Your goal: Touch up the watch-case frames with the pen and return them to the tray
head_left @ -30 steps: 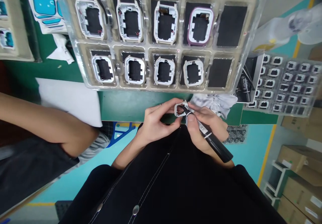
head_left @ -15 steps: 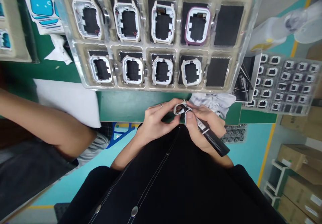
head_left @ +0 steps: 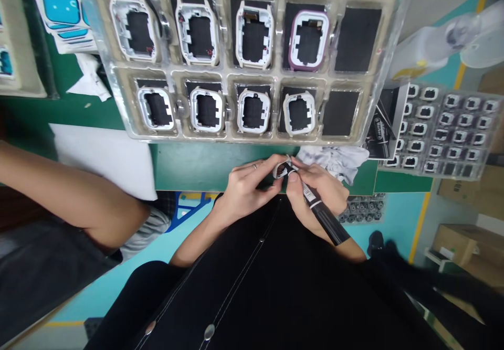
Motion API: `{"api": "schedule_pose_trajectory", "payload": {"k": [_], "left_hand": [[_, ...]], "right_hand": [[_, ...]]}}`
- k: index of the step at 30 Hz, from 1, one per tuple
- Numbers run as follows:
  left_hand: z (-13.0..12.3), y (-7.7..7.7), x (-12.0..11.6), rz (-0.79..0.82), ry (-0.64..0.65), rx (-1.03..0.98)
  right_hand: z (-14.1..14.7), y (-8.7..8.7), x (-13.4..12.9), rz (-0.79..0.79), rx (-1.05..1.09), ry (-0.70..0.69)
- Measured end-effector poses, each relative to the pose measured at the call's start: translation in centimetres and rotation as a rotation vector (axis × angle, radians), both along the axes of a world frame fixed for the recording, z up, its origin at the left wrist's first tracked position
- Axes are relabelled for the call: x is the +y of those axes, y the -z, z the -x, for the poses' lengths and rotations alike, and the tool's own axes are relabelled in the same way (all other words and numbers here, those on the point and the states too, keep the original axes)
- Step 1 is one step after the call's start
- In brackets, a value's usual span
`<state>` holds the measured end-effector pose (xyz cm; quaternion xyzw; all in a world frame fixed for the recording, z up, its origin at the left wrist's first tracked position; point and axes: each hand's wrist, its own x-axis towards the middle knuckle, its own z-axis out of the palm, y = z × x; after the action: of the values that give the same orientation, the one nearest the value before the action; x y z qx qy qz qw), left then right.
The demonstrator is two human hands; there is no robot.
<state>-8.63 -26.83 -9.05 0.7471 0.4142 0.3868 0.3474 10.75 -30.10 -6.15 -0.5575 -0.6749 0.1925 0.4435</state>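
Observation:
My left hand (head_left: 248,190) pinches a small pale watch frame (head_left: 279,170) by its edge, just past the green table's front edge. In my right hand (head_left: 315,195) is a black marker (head_left: 328,224), its tip against the frame and its thick end pointing down and right. The right fingertips also touch the frame's right side, and part of the frame is hidden by fingers. Above both hands lies a clear tray (head_left: 252,139) with white watch frames (head_left: 254,111) and one purple-edged frame (head_left: 290,40) on dark pads.
A crumpled white cloth (head_left: 338,161) lies right of my hands, near a marker box (head_left: 388,124). White sheet (head_left: 106,158) and another person's arm (head_left: 66,192) are at left. More trays (head_left: 452,135) and a spray bottle (head_left: 417,51) stand at right.
The marker has swung slightly, its thick end now further left, and my right hand has shifted a little left. A person's dark legs and shoe have appeared at the lower right.

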Motion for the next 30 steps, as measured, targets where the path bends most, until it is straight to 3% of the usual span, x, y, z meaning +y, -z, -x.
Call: {"api": "schedule_pose_trajectory", "payload": {"k": [6,13,19,24,30], "left_hand": [[0.0,0.3,-0.2,0.088,-0.03,-0.085],[0.1,0.5,-0.1,0.105,-0.005,-0.084],[0.1,0.8,-0.4,0.102,-0.044,-0.079],[0.1,1.1,-0.2,0.097,-0.026,-0.108],[0.3,0.9,0.1,0.164,-0.002,-0.177]], "right_hand": [[0.5,0.3,0.9,-0.03,0.136,0.123],[0.8,0.3,0.6,-0.14,0.026,0.005],[0.7,0.1,1.0,-0.025,0.153,0.128],[0.6,-0.3,1.1,-0.021,0.093,0.048],[0.5,-0.2,1.2,-0.002,0.121,0.106]]}}
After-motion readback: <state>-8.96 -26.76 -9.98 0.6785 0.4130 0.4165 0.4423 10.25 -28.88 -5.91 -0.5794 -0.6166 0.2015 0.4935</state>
